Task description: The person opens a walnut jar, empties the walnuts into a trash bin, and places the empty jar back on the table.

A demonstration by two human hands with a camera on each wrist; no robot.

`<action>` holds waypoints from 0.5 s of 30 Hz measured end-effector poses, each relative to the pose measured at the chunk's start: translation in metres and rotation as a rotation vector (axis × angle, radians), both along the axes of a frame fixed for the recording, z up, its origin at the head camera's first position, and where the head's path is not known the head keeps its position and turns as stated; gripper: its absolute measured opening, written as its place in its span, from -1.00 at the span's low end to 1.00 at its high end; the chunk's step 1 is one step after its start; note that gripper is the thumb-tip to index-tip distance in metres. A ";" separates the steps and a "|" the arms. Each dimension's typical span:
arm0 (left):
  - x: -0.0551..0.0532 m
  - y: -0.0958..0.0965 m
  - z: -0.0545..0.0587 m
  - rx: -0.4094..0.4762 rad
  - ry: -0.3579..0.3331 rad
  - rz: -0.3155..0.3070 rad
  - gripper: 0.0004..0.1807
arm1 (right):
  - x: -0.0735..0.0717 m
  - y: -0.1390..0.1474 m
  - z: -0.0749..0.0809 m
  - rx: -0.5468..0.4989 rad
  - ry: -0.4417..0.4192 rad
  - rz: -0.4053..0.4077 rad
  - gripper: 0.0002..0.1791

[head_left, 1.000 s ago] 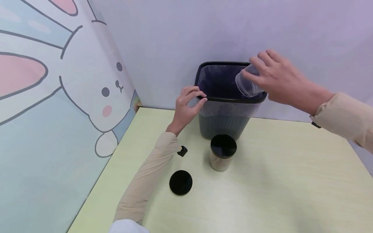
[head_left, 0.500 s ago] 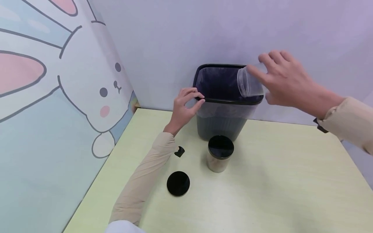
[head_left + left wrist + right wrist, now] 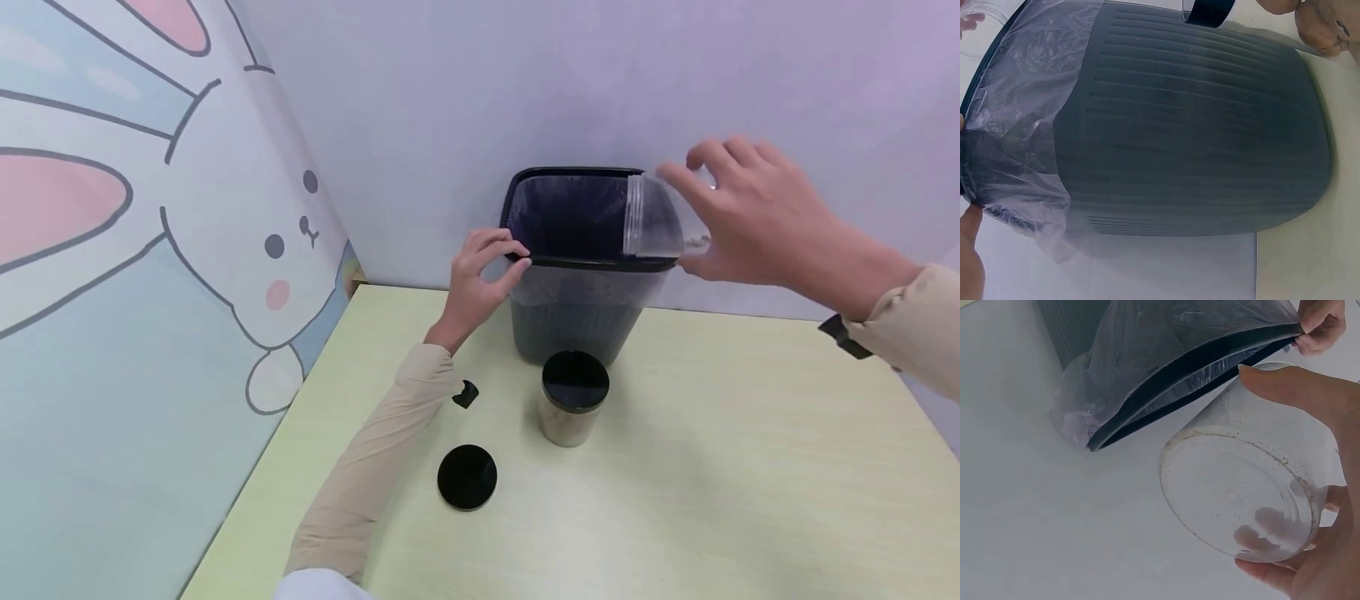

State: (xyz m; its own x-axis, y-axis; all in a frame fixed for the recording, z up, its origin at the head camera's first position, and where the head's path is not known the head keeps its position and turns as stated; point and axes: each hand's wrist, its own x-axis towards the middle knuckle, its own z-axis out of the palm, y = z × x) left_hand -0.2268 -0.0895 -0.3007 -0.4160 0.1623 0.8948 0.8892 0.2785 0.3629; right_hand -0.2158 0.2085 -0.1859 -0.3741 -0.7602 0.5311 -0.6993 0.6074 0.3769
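My right hand (image 3: 757,208) grips a clear plastic jar (image 3: 654,218), lidless and tipped on its side, its mouth over the right part of a dark waste bin (image 3: 573,325). In the right wrist view, thumb and fingers curve round the jar's wall, and small brown specks cling around its base (image 3: 1229,487). My left hand (image 3: 480,271) pinches the bin's black rim at the front left corner. A thin translucent bag (image 3: 1022,119) lines the bin and hangs over its outside. In front of the bin stands a second jar (image 3: 566,423) with a black lid (image 3: 576,379).
A loose black lid (image 3: 467,477) lies on the pale table (image 3: 712,467), near my left forearm. A small black piece (image 3: 466,394) shows beside that sleeve. The wall (image 3: 420,125) rises right behind the bin. Brown rounded lumps (image 3: 1319,25) show in the lidded jar.
My right hand has drawn the jar to the right, and the jar now lies closer to level, its mouth facing left. My left hand has stayed on the rim.
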 end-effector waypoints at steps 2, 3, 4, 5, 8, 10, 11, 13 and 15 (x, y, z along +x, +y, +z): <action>0.000 0.000 0.000 0.001 -0.002 0.001 -0.88 | 0.003 0.001 -0.002 -0.001 0.007 -0.001 -0.02; 0.000 0.000 -0.001 0.001 -0.004 0.003 -0.88 | 0.004 0.001 -0.002 -0.004 0.009 -0.003 -0.01; 0.000 0.000 -0.001 0.000 -0.003 0.004 -0.88 | 0.005 0.001 -0.003 -0.009 0.005 -0.005 -0.01; -0.001 0.000 -0.001 0.000 -0.003 0.004 -0.88 | 0.007 0.002 -0.004 -0.014 0.001 -0.008 0.00; -0.002 0.000 -0.002 -0.001 -0.001 0.003 -0.88 | 0.012 0.003 -0.006 -0.040 -0.025 -0.026 0.00; -0.003 0.001 -0.002 -0.002 0.000 0.002 -0.88 | 0.016 0.004 -0.008 -0.058 -0.040 -0.034 0.00; -0.004 0.001 -0.002 -0.003 0.000 0.001 -0.88 | 0.018 0.004 -0.009 -0.067 -0.041 -0.036 -0.02; -0.004 0.001 -0.002 -0.005 -0.002 0.002 -0.89 | 0.022 0.004 -0.012 -0.084 -0.044 -0.038 -0.04; -0.005 0.000 -0.002 -0.007 -0.007 0.003 -0.89 | 0.026 0.004 -0.014 -0.101 -0.046 -0.038 -0.05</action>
State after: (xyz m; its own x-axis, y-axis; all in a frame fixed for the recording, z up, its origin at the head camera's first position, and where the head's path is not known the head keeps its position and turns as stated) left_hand -0.2315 -0.0892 -0.3029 -0.4226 0.1673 0.8907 0.8860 0.2834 0.3671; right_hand -0.1896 0.2124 -0.2000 -0.4277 -0.6885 0.5857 -0.6898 0.6673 0.2808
